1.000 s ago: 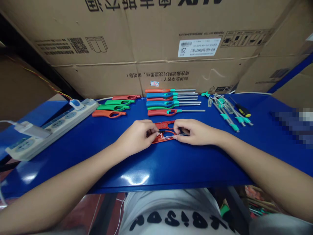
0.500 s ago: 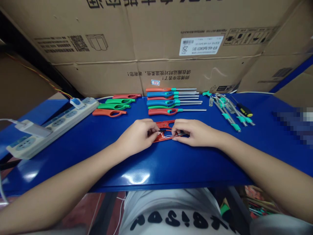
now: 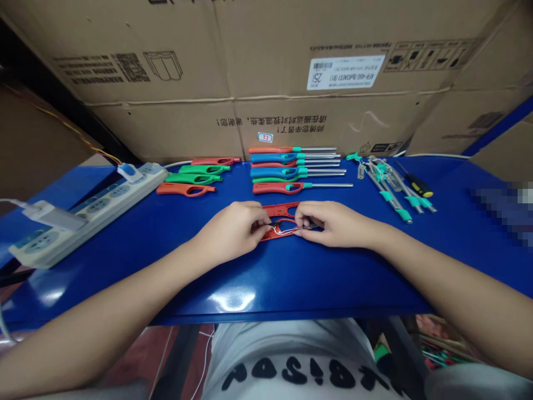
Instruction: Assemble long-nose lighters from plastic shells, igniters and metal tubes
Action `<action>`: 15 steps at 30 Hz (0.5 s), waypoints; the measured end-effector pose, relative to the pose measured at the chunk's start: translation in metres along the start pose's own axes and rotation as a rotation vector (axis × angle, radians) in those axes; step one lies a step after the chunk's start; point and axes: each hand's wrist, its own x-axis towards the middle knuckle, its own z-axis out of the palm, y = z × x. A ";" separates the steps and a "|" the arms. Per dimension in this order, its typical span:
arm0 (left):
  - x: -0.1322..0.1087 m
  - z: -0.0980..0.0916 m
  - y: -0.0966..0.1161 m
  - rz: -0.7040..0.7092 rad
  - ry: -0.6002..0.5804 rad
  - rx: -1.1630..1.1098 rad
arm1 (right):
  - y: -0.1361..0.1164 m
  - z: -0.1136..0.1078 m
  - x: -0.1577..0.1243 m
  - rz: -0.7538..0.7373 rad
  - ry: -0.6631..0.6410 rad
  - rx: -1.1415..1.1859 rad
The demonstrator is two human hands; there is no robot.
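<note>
My left fingers (image 3: 261, 231) are pinched almost together on a small black piece (image 3: 275, 224), and only its end pokes out. My right fingers (image 3: 310, 237) are pinched nearly together too. They seem to have the ends of the white wires (image 3: 285, 233), and a dark bit by my thumb is too covered to tell.

Only a little has changed. Half a second ago my right fingers were in closer to the left ones, over the hole. Now they are back out a bit, so I see more of the hole's orange rim. My left fingers have hardly moved. I think this was just a small nudge, and the wires do not look settled yet.

The near shell half (image 3: 271, 237) lies right under my fingers, with the wires across it. The far shell half (image 3: 275, 210) lies just behind it.

Past that is a row of lighters (image 3: 275, 188) with shiny rods. Off to my left are handles with no rods (image 3: 179, 189), then a power strip (image 3: 109, 198). Off to my right are metal tubes (image 3: 387, 196) with green bits, and a screwdriver (image 3: 417, 184). They all sit on the blue tabletop (image 3: 291, 283). A big cardboard box (image 3: 270, 66) stands behind.
</note>
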 end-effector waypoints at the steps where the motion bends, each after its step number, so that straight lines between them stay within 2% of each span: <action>1: -0.001 0.000 0.000 0.004 -0.009 0.019 | 0.000 0.000 0.000 0.000 0.001 0.003; 11: -0.003 -0.002 0.006 0.023 -0.030 0.068 | 0.002 0.004 0.000 -0.012 0.049 -0.001; 15: -0.004 -0.002 0.007 0.025 -0.041 0.087 | 0.003 0.003 0.000 -0.045 0.027 0.042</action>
